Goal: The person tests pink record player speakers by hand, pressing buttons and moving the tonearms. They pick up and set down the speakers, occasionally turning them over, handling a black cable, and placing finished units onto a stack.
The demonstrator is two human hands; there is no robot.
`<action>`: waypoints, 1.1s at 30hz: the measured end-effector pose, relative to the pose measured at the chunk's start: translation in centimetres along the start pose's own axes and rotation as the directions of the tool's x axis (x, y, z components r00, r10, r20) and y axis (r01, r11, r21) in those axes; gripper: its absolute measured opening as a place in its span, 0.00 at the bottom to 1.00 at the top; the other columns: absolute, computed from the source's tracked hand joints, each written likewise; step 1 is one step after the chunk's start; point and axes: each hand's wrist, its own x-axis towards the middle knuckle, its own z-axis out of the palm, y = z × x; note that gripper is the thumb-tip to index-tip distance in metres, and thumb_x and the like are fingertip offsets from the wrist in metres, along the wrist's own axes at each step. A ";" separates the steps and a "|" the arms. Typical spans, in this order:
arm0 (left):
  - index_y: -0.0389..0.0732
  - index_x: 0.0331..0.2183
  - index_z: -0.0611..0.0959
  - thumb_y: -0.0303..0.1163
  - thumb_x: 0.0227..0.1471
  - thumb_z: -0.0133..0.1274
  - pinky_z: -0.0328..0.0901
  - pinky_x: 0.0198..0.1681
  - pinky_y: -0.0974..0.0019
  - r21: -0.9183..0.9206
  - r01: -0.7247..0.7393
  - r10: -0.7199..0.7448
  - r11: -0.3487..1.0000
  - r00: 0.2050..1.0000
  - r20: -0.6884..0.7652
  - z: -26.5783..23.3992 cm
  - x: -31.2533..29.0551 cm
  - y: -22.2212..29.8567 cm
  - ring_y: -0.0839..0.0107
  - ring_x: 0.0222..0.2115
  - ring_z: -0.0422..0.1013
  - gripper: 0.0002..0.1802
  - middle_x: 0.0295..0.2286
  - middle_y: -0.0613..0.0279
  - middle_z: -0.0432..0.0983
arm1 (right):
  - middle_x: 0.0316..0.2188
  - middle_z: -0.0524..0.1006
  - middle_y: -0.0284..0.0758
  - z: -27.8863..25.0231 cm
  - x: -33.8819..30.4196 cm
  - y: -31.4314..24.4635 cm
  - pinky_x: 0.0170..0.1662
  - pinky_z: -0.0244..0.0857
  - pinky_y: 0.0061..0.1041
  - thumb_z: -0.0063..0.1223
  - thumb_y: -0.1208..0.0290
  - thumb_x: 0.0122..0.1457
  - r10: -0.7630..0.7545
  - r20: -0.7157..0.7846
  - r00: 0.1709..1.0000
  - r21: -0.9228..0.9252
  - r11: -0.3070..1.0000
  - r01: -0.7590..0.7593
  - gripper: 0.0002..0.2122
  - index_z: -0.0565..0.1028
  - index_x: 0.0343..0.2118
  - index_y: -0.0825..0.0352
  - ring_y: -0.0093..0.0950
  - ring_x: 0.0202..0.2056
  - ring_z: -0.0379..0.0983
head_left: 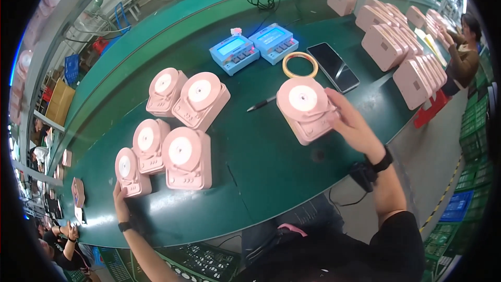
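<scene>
Several pink boxes shaped like small record players, each with a round disc and a white centre, stand on the green table (261, 172). My right hand (352, 122) is closed on the right side of one pink record player (308, 125), right of the middle; its fingers partly hide the casing. My left hand (121, 203) grips the lower left corner of the leftmost record player (136, 185), its fingers partly hidden by the casing. Beside that one stand more record players (188, 177) in a loose cluster. A black pen (261, 104) lies left of the one in my right hand.
Two blue devices with lit screens (234, 55) stand at the back, by a tape roll (300, 65) and a black phone (334, 67). Rows of pink casings (383, 47) line the far right. A dark corded object (362, 176) sits by the front edge. Co-workers (464, 55) are at both ends.
</scene>
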 end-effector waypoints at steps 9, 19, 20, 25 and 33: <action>0.25 0.55 0.64 0.36 0.49 0.48 0.50 0.58 0.68 -0.012 -0.090 0.091 0.996 0.992 0.086 4.2 -2.4 2.5 0.68 0.53 0.62 0.35 0.52 0.53 0.67 | 0.62 0.57 0.36 0.9 0.8 1.1 0.64 0.40 0.22 0.42 0.82 0.55 0.089 -0.059 0.994 0.328 0.942 -0.065 0.29 0.54 0.62 0.69 0.26 0.62 0.51; 0.26 0.56 0.64 0.39 0.51 0.47 0.48 0.59 0.69 0.001 -0.097 0.096 0.995 0.989 0.110 4.2 -2.2 2.3 0.68 0.54 0.60 0.35 0.53 0.54 0.66 | 0.61 0.59 0.34 1.3 0.4 0.4 0.63 0.42 0.22 0.43 0.81 0.53 0.000 -0.026 1.000 0.285 0.958 0.007 0.29 0.57 0.61 0.67 0.25 0.61 0.53; 0.25 0.55 0.64 0.37 0.51 0.48 0.49 0.58 0.69 -0.003 -0.102 0.102 0.995 0.989 0.108 4.2 -2.0 2.3 0.68 0.54 0.61 0.35 0.53 0.54 0.66 | 0.61 0.59 0.34 1.3 0.4 0.5 0.63 0.42 0.22 0.44 0.81 0.53 -0.017 -0.020 1.000 0.259 0.966 0.022 0.28 0.58 0.61 0.67 0.25 0.61 0.53; 0.25 0.55 0.65 0.33 0.50 0.48 0.52 0.57 0.68 -0.028 -0.061 0.061 0.998 0.998 0.015 3.0 -2.9 1.4 0.68 0.52 0.62 0.33 0.51 0.54 0.67 | 0.60 0.60 0.33 1.9 0.8 0.7 0.63 0.43 0.23 0.45 0.80 0.53 -0.061 0.009 0.998 0.274 0.960 0.057 0.28 0.59 0.60 0.67 0.25 0.61 0.54; 0.26 0.53 0.68 0.33 0.49 0.49 0.52 0.57 0.70 -0.069 -0.095 0.101 0.993 0.991 0.092 5.3 -2.5 4.0 0.68 0.52 0.63 0.31 0.50 0.56 0.69 | 0.57 0.64 0.36 1.4 0.5 1.6 0.61 0.48 0.23 0.47 0.78 0.52 -0.073 -0.048 0.996 0.194 0.978 0.081 0.27 0.62 0.58 0.69 0.27 0.58 0.58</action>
